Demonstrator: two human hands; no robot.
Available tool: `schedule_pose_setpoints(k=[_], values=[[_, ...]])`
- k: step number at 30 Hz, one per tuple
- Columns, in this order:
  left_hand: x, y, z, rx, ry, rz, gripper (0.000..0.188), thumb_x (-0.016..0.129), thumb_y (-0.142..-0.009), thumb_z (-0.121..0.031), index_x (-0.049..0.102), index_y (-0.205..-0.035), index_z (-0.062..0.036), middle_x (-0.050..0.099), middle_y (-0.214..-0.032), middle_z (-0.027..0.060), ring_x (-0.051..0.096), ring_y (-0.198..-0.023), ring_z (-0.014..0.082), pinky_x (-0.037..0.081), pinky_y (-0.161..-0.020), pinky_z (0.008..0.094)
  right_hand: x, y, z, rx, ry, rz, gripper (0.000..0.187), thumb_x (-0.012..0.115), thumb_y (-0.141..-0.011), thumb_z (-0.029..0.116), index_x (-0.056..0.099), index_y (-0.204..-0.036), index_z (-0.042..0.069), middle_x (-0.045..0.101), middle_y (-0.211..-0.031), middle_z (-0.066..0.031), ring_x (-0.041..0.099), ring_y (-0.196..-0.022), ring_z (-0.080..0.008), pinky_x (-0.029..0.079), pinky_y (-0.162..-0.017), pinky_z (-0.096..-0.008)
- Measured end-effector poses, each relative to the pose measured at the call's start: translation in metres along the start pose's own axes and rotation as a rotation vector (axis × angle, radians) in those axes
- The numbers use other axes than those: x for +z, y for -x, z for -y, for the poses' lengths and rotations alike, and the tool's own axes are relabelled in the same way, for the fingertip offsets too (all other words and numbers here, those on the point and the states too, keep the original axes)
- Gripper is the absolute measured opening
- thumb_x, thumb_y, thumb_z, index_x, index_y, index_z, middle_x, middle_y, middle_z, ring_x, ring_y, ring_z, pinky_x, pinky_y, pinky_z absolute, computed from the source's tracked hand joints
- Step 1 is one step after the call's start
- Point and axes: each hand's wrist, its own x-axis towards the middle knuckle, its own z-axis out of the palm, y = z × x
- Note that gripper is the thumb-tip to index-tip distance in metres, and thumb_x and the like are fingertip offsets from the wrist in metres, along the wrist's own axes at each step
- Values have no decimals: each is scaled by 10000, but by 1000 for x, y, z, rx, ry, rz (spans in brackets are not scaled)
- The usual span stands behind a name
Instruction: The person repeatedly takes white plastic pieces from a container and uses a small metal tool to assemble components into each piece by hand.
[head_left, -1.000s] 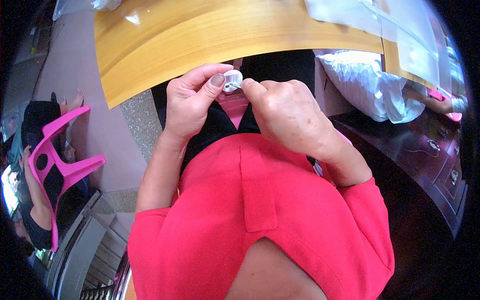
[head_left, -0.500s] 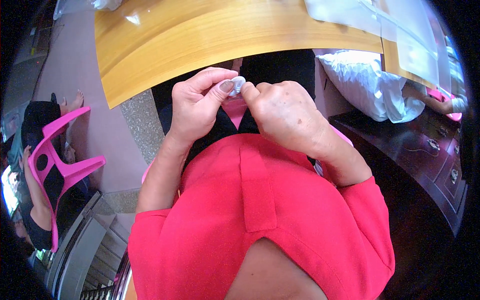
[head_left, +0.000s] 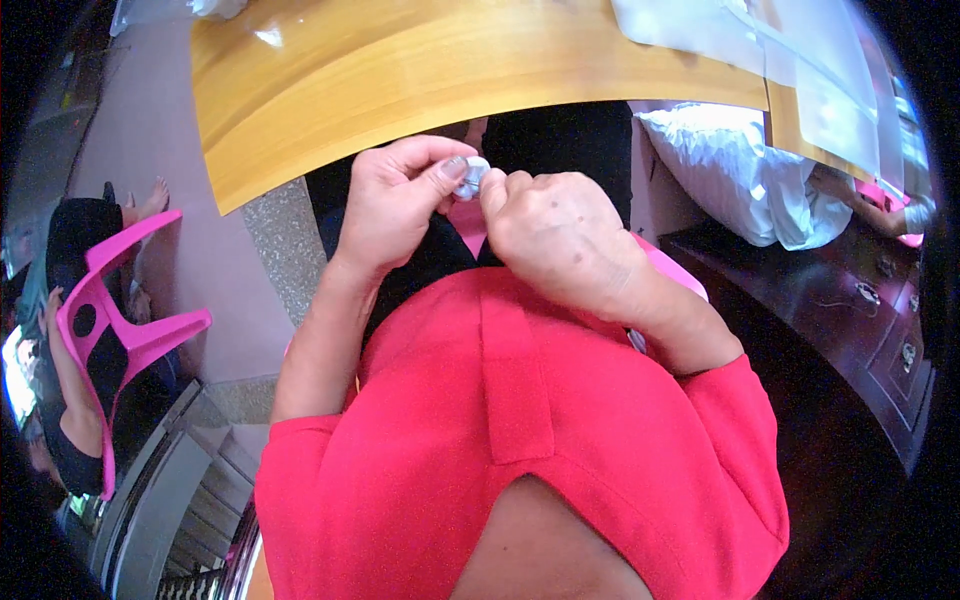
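Between my hands, just off the near edge of the wooden table, is a small white rounded piece with a thin dark line or wire on it; its exact kind is too small to make out. My left hand pinches it between thumb and index finger. Against its right side, the thumb and curled fingers of my right hand press close. Most of the right fingertips are hidden behind the hand, so what they grip there does not show.
The wooden table lies ahead, with translucent plastic over its right end. A white bag stands at the right, near another person's arm. At left, a person in dark clothes sits on a pink chair.
My right hand has shifted slightly down and turned a little at the white piece. The piece is tilted differently, showing more of its face. My left hand keeps its pinch.
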Motion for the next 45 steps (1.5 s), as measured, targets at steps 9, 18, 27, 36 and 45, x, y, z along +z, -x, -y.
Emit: schedule_pose_setpoints(k=[9, 18, 27, 36, 45], values=[[-17, 4, -18, 77, 437, 68, 234, 570, -903, -142, 592, -1060, 30, 651, -870, 116, 627, -685, 163, 479, -564, 228, -4, -5, -16, 218, -563, -386, 239, 545, -775, -60, 548, -1013, -39, 598, -776, -214, 625, -714, -354, 500, -598, -384], [-19, 6, -28, 146, 425, 86, 228, 565, -906, -134, 588, -1061, 32, 649, -864, 109, 627, -701, 159, 479, -577, 237, 1, -12, -19, 216, -525, -380, 235, 540, -777, -54, 554, -1012, -40, 597, -783, -220, 622, -733, -364, 502, -610, -393], [-37, -28, -122, 682, -153, -307, 198, 586, -897, -117, 622, -1037, 20, 649, -920, 83, 604, -808, 136, 492, -701, 264, 7, -9, -21, 172, -508, -469, 136, 565, -777, 77, 504, -872, 2, 574, -620, -180, 601, -563, -348, 501, -503, -439], [-42, -96, -244, 877, -883, -606, 356, 645, -842, -129, 586, -1157, 26, 653, -1035, 115, 608, -911, 137, 468, -821, 246, 4, -5, -23, 216, -477, -397, 209, 529, -761, 13, 533, -966, -23, 578, -657, -184, 600, -611, -344, 492, -532, -421], [120, 98, -190, 1109, -821, 16, 183, 658, -687, -179, 658, -861, -120, 614, -858, 44, 582, -727, 197, 491, -702, 338, 1, -8, -25, 213, -502, -414, 99, 547, -782, 97, 544, -795, -1, 602, -639, -206, 623, -582, -353, 512, -531, -440]])
